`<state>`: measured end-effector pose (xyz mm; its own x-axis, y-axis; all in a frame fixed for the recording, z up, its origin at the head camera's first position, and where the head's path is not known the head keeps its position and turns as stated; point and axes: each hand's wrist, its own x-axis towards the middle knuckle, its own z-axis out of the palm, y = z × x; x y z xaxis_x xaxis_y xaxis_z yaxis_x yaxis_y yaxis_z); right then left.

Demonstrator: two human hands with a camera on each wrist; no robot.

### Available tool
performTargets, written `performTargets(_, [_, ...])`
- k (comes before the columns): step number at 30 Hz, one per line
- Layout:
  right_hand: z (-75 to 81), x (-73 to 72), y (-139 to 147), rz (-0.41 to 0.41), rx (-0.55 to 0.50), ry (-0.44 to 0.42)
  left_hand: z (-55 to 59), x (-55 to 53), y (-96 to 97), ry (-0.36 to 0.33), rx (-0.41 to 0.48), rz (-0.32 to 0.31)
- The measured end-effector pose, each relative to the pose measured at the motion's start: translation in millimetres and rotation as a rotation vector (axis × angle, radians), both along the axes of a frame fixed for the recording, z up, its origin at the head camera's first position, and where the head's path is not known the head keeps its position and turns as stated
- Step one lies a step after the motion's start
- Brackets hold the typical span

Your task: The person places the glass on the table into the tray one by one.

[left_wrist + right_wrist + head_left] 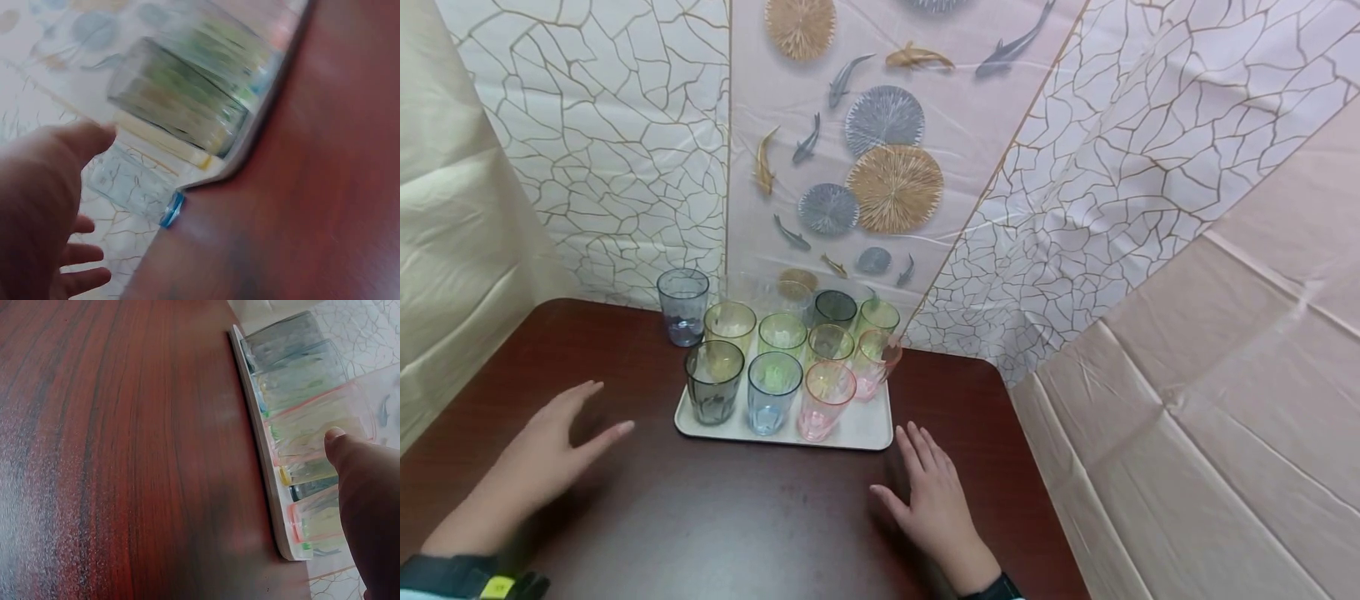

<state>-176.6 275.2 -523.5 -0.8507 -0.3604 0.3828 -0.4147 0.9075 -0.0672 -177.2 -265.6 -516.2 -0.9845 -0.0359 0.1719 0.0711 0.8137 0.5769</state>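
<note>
Several tinted drinking glasses stand upright on a white tray [867,432]. Along its front are a dark grey glass [713,393], a light blue glass [766,417] and a pink glass [817,421]; yellow, green, grey and another pink-rimmed glass [867,385] are behind, partly hidden. Off the tray's left side is a blue-grey glass [683,307], its base seen in the left wrist view as a blue ring [172,209]. My left hand [546,446] hovers left of the tray, thumb apart from the fingers, holding nothing. Near the tray's front right corner, my right hand [934,496] has its fingers extended and grips nothing.
Everything stands on a dark red-brown wooden table [737,517]. Behind it hangs a patterned cloth [647,167] with fish and crackle lines, close to the rear glasses. A beige cloth [1187,467] drapes along the right edge, and another pale cloth [467,250] along the left.
</note>
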Motion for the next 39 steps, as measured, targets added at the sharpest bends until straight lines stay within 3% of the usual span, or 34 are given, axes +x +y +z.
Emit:
performTargets(4, [1.1, 0.3, 0, -0.009, -0.007, -0.015, 5.7, -32.3, -6.1, -0.088, 0.244, 0.101])
performTargets(6, [1.5, -0.1, -1, -0.011, -0.008, -0.021, 4.9, -54.3, -9.7, -0.080, 0.327, 0.141])
performTargets(9, [1.6, -1.2, -2, -0.014, 0.000, -0.040, 0.8, -88.8, -14.6, -0.034, 0.385, 0.168])
performTargets(14, [1.0, -1.7, -2, -0.024, 0.007, -0.067, -3.0, -138.0, -12.4, 0.023, 0.418, 0.142])
performTargets(19, [-1.2, 0.5, -3, -0.030, 0.003, -0.056, -2.2, -171.6, 3.0, 0.028, 0.460, 0.081])
performTargets(23, [-1.4, 3.1, -5, -0.023, -0.006, -0.060, -1.8, -188.0, 11.4, 0.035, 0.476, 0.054])
performTargets(28, [-0.5, 4.3, -8, -0.026, -0.011, -0.073, -0.5, -200.3, 14.0, 0.056, 0.471, 0.027])
performTargets(33, [0.9, 6.6, -9, -0.033, -0.014, -0.080, 2.2, -204.1, 14.1, 0.082, 0.450, 0.011])
performTargets(39, [1.7, 8.7, -9, -0.036, -0.006, -0.087, 4.2, -200.3, 13.2, 0.074, 0.421, 0.018])
